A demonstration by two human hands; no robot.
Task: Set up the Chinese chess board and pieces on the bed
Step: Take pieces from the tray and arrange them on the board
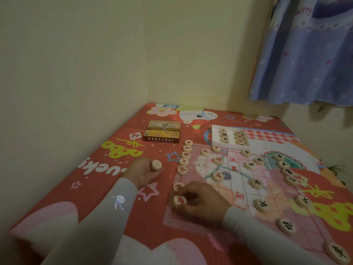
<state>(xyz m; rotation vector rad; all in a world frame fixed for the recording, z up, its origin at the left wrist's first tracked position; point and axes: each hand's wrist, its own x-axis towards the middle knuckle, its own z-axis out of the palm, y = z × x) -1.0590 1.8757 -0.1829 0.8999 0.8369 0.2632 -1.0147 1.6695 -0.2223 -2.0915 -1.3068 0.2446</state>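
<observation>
Closest to the camera is a black-lettered piece (337, 253) at the board's near right corner. Board (229, 180) lies flat on the red cartoon bedsheet (95, 188), its long axis running left to right, red pieces in a column down the left edge, black ones down the right. Right hand (202, 202) has its fingers curled round a red piece (179, 201) at the near left edge. Left hand (144, 172) sits on the sheet pinching a blank-faced piece (156, 165). White tray (230, 137) at the far side holds two short rows of pieces, with the printed box (162, 131) left of it
</observation>
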